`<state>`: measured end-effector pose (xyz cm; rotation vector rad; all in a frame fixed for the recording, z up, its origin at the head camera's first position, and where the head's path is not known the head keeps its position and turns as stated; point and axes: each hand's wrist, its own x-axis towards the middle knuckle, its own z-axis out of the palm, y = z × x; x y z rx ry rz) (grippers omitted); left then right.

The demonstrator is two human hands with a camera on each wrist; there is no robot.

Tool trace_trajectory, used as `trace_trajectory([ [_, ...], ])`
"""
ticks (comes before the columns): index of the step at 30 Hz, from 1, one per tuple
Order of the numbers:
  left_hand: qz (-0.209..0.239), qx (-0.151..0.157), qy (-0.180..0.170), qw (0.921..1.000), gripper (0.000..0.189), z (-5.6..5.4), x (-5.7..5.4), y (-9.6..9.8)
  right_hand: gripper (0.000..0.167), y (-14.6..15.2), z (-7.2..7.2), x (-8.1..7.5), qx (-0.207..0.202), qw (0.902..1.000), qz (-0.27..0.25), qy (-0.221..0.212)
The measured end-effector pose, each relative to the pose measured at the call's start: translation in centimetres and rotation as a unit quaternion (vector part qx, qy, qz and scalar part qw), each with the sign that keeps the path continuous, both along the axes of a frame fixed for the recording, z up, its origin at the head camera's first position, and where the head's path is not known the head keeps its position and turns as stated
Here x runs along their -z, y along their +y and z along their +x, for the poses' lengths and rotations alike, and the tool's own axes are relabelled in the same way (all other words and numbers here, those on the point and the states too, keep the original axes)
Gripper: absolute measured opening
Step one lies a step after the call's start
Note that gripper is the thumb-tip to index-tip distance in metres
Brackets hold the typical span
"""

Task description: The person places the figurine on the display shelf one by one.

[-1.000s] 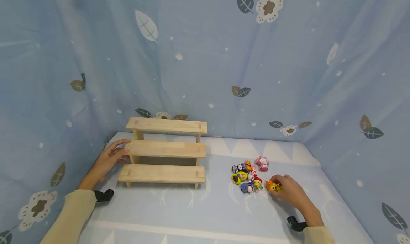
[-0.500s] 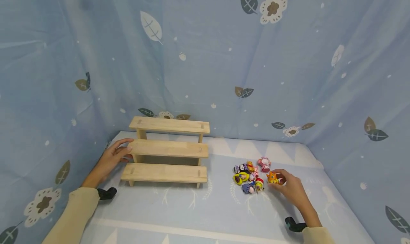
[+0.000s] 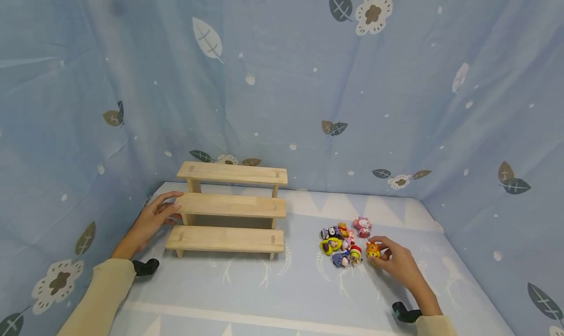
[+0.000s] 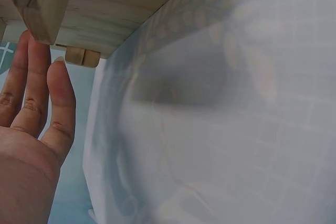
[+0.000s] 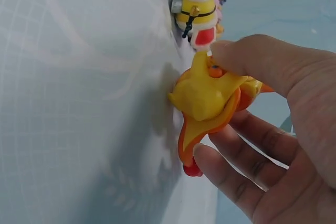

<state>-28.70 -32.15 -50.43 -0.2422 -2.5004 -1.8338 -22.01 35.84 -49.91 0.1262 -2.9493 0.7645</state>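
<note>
My right hand [image 3: 395,261] pinches an orange and yellow toy figurine [image 3: 373,250] between thumb and fingers, to the right of a cluster of small figurines [image 3: 342,245]. In the right wrist view the held figurine [image 5: 202,98] shows its yellow side and orange edging, close to the cloth. Beyond it a figurine in yellow and red [image 5: 198,11] stands near my thumb. At the left, my left hand [image 3: 152,222] rests with its fingertips on the left end of the wooden three-step stand [image 3: 231,205]. The left wrist view shows those fingers [image 4: 61,98] nearly straight beside the wood.
A pink figurine [image 3: 363,227] sits a little apart behind the cluster. Pale blue patterned cloth [image 3: 246,297] covers the table, and blue curtains [image 3: 282,81] hang behind and on both sides. Black wrist mounts [image 3: 145,267] sit at both cuffs.
My right hand has lifted and turned the orange figurine, moving it slightly away from me and left, then a little lower. My left hand has stayed at the stand.
</note>
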Motion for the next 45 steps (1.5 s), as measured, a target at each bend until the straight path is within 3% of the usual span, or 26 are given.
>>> trace_trajectory([
  [13, 0.004, -0.009, 0.027, 0.9996, 0.053, -0.3, 0.0, 0.2, 0.051, 0.9, 0.3, -0.4, -0.004, 0.9982, -0.014, 0.058],
  [20, 0.027, -0.022, 0.024, 0.9991, 0.052, -0.2, 0.2, 0.4, 0.049, 0.5, 0.2, -0.5, 0.007, 0.9973, -0.038, 0.062],
  [28, 0.035, -0.021, 0.026, 0.9988, 0.053, -0.4, 0.2, 0.6, 0.050, -0.4, -0.4, -1.0, 0.022, 0.9923, -0.065, 0.103],
  [39, 0.044, -0.028, 0.021, 0.9984, 0.054, -0.6, 0.5, 0.8, 0.051, -2.7, -1.0, -2.4, 0.011, 0.9907, -0.065, 0.119],
  [45, 0.048, -0.018, 0.028, 0.9983, 0.055, -0.8, 0.6, 0.8, 0.050, -3.9, -1.8, -3.1, -0.022, 0.9860, -0.080, 0.144],
])
